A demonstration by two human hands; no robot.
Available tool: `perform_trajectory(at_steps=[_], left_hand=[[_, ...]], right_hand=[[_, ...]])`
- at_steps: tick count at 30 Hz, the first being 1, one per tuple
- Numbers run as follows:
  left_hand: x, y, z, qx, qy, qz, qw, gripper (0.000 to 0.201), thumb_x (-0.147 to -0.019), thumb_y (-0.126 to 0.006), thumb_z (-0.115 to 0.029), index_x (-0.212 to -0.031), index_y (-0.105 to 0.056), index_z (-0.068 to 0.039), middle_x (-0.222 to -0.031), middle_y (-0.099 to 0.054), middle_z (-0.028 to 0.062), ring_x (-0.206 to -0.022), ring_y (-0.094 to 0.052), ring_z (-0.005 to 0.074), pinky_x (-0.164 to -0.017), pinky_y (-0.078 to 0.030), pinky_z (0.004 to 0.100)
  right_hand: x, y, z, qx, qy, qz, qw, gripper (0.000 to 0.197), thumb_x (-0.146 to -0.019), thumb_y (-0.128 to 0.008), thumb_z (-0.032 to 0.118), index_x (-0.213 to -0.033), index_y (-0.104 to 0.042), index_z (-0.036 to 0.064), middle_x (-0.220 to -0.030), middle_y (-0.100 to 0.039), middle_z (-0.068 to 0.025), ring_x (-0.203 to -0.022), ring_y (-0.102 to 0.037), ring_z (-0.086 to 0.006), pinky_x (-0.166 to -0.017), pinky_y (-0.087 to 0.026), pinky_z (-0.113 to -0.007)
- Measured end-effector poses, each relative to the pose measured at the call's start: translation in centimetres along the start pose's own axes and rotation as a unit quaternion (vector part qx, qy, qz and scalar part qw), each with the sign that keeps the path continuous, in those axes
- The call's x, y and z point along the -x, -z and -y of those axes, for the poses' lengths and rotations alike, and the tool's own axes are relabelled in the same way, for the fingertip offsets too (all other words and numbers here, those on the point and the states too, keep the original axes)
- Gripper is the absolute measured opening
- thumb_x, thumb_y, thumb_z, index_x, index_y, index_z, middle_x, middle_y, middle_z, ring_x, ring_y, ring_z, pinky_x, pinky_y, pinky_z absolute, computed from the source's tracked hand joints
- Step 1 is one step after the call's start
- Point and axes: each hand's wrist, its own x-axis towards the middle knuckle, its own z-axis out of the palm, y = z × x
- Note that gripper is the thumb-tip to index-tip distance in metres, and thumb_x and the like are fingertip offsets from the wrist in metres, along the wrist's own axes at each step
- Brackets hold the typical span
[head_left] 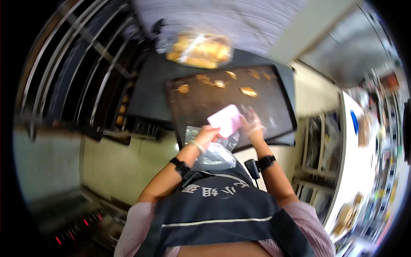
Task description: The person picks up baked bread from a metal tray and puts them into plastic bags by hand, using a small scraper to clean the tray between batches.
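Observation:
A pink rectangular piece (225, 120), flat and card-like, is held over the near part of a dark baking tray (201, 96). My left hand (206, 136) is closed on its lower left corner. At its right edge, my right hand (253, 127) wears a loose clear plastic glove and pinches the piece; blur softens the fingers. Beneath my left wrist, a clear plastic bag (216, 155) hangs at the tray's near edge. Scattered brown pastry scraps lie on the tray, among them a pale-edged one (248, 91).
Behind the tray, a clear bag of golden bread (200, 49) rests on the dark table (150, 90). A metal rack (81, 64) stands at the left. To the right is a white counter (349, 167) with shelves beneath. A pale wall panel (317, 25) rises beyond the table.

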Motion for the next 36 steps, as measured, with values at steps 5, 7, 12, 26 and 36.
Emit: perform_trajectory(at_steps=[5, 7, 12, 26, 36], left_hand=[[1.1, -0.8, -2.1, -0.054, 0.023, -0.042, 0.997, 0.029, -0.088, -0.052, -0.028, -0.102, -0.060, -0.003, -0.075, -0.063, 0.0054, -0.051, -0.038, 0.0049, -0.047, -0.033, 0.0169], [2.5, 1.1, -1.6, 0.033, -0.005, -0.104, 0.994, 0.032, -0.088, -0.052, -0.030, -0.103, -0.059, -0.004, -0.075, -0.062, 0.0051, -0.052, -0.037, 0.0048, -0.048, -0.033, 0.0170], [13.6, 8.4, -1.7, 0.143, -0.016, -0.308, 0.940, 0.029, -0.085, -0.054, -0.033, -0.099, -0.061, -0.008, -0.067, -0.059, 0.0036, -0.058, -0.051, 0.0078, -0.053, -0.039, 0.0216], [23.2, 48.6, 23.7, -0.077, 0.018, -0.635, 0.768, 0.041, -0.080, -0.052, -0.014, -0.117, -0.047, 0.002, -0.108, -0.055, 0.0222, -0.099, -0.055, 0.0279, -0.082, -0.044, 0.0326], [5.3, 58.0, 24.7, 0.045, -0.024, -0.571, 0.819, 0.048, -0.077, -0.055, -0.022, -0.119, -0.045, -0.001, -0.116, -0.051, 0.0230, -0.109, -0.047, 0.0368, -0.090, -0.039, 0.0381]], right_hand=[[-4.2, 0.0, -4.0, -0.213, -0.119, 0.084, 0.966, 0.045, -0.078, -0.060, 0.003, -0.121, -0.045, -0.0013, -0.089, -0.060, -0.0072, -0.079, -0.056, -0.0137, -0.070, -0.045, -0.024], [-6.1, -0.2, -6.3, -0.231, -0.094, 0.106, 0.963, 0.041, -0.079, -0.058, 0.003, -0.118, -0.047, -0.0020, -0.088, -0.060, -0.0067, -0.078, -0.055, -0.0133, -0.070, -0.045, -0.024], [-7.1, 2.5, -8.9, -0.076, -0.043, 0.175, 0.981, 0.030, -0.080, -0.055, 0.007, -0.109, -0.054, -0.0033, -0.090, -0.061, -0.0058, -0.079, -0.054, -0.0119, -0.073, -0.044, -0.024], [4.0, -4.7, 5.5, 0.218, 0.340, -0.053, 0.913, 0.024, -0.075, -0.058, 0.015, -0.097, -0.058, 0.0042, -0.087, -0.061, -0.0113, -0.080, -0.057, -0.0293, -0.075, -0.045, -0.039], [15.4, -19.2, 14.0, 0.325, 0.453, 0.273, 0.784, 0.016, -0.074, -0.058, 0.013, -0.089, -0.063, 0.0115, -0.079, -0.063, -0.0067, -0.066, -0.060, -0.0223, -0.058, -0.049, -0.034]])
